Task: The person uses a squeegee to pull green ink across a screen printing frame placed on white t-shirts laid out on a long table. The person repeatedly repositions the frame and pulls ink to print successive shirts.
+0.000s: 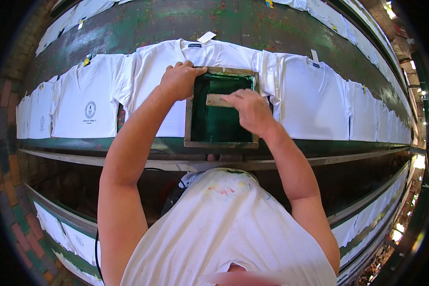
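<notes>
A square wooden screen frame (188, 125) with dark green ink over its mesh lies on a white V-neck T-shirt (155, 112) in the centre. My left hand (176, 81) grips the frame's upper left corner. My right hand (248, 109) holds a short wooden squeegee (213, 99) inside the frame, over the upper-middle of the green surface; its lower edge is hard to make out. The shirt's neck shows above the frame, with a white tag (206, 37) sticking up behind it.
More white T-shirts, one with a dark printed emblem (83, 88), line the long green board (148, 24) on both sides. Further rows show above and at both lower corners (66, 224). A rail (81, 159) crosses before me; brick paving (21, 229) lies at left.
</notes>
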{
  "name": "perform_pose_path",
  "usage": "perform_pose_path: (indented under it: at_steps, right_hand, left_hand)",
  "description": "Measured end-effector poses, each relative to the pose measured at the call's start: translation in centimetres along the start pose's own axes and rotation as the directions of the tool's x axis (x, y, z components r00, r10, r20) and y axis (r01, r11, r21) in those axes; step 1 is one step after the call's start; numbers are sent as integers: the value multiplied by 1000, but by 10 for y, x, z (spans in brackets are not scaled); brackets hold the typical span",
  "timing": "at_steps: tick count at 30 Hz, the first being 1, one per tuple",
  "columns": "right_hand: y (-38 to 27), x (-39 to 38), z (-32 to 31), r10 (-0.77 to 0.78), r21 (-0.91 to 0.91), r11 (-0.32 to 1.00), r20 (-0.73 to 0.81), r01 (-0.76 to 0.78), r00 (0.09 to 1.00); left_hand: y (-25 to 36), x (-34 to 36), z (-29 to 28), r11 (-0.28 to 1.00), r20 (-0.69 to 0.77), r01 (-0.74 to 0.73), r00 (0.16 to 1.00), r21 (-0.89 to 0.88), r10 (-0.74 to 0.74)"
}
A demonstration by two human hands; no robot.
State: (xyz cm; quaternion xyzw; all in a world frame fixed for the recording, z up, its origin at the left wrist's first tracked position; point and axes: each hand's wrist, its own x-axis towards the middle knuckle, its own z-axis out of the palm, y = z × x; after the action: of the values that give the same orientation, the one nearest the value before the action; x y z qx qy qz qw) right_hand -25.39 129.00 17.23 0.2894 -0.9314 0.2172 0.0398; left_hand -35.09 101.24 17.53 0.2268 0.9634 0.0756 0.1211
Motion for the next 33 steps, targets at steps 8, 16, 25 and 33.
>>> perform_pose_path:
  at_steps: [8, 16, 25, 33]
  right_hand:
    - [-58, -72, 11, -64, 40, 997, -37, 65, 997]
    - [-64, -98, 13, -39, 138, 990, -1, 39, 999]
    - [-14, -126, 27, 426, 380, 877, -330, -294, 843]
    - [11, -128, 36, 618, 857, 289, 173, -427, 767]
  left_hand:
    - [-8, -22, 27, 952, -152, 105, 976, -288, -154]
    - [33, -80, 115, 727, -449, -18, 797, -687, -404]
    - [56, -98, 136, 819, -647, -144, 694, -555, -316]
    - [68, -116, 130, 840, -791, -273, 554, -469, -262]
